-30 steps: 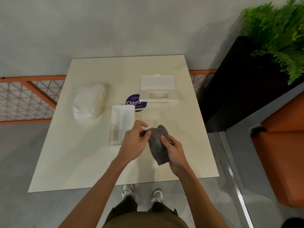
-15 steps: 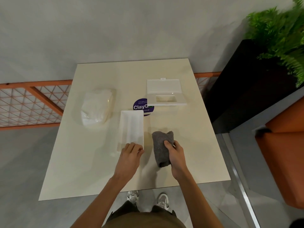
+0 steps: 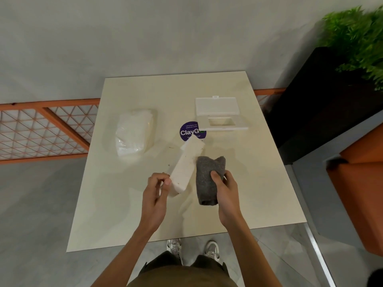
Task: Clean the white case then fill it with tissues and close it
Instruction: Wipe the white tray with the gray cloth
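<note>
A square cream table (image 3: 128, 214) carries a round purple sticker (image 3: 187, 131) near its middle. Right of the sticker, past the table's right edge, stands a black planter box (image 3: 310, 104) with a green fern (image 3: 356, 38). Only a narrow gap shows between box and table edge. Left of the sticker lies a clear plastic pack of white tissues (image 3: 134, 135), well in from the left edge. Just right of the sticker and touching its rim sits the white plastic case lid (image 3: 221, 119), window frame flat, flap folded open toward the far edge.

The long white plastic case base (image 3: 184, 168) is lifted and tilted; its far end hangs over the sticker's near rim, with dark specks on its side. A folded grey felt cloth (image 3: 209, 179) sits near-right of the sticker, touching the base's right edge. The left hand (image 3: 154, 195) pinches the base's near end, and the right hand (image 3: 226, 193) grips the cloth with its thumb on top. Near-left of the sticker the top shows its widest bare stretch — both wrists cross the near edge.
</note>
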A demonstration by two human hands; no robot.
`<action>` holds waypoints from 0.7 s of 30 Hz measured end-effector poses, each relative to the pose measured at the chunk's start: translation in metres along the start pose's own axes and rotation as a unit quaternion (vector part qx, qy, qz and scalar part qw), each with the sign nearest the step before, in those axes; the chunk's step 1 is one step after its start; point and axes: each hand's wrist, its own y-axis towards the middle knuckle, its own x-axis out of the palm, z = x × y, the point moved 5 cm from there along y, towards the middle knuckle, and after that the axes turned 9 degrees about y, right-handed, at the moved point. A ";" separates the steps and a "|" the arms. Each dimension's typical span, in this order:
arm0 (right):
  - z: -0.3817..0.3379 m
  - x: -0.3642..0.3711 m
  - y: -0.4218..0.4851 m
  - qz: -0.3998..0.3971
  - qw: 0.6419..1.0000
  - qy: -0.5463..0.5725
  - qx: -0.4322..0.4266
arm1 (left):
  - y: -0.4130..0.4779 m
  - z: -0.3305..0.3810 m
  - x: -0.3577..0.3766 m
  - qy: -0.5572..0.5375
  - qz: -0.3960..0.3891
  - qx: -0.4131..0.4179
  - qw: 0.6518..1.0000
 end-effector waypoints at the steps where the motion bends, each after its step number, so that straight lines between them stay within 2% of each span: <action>1: -0.002 0.002 -0.002 0.004 1.000 -0.009 -0.011 | 0.001 -0.002 -0.002 -0.019 0.000 0.000 1.000; 7: -0.001 0.010 -0.009 0.026 0.997 -0.047 -0.052 | 0.013 -0.026 -0.010 -0.084 -0.016 -0.038 0.996; 14: -0.006 0.013 -0.010 0.057 0.985 -0.114 -0.118 | 0.026 -0.050 -0.013 -0.039 -0.025 -0.068 0.997; 21: -0.039 0.031 -0.004 0.095 0.926 -0.245 -0.270 | 0.020 -0.048 -0.021 0.023 -0.028 -0.072 0.997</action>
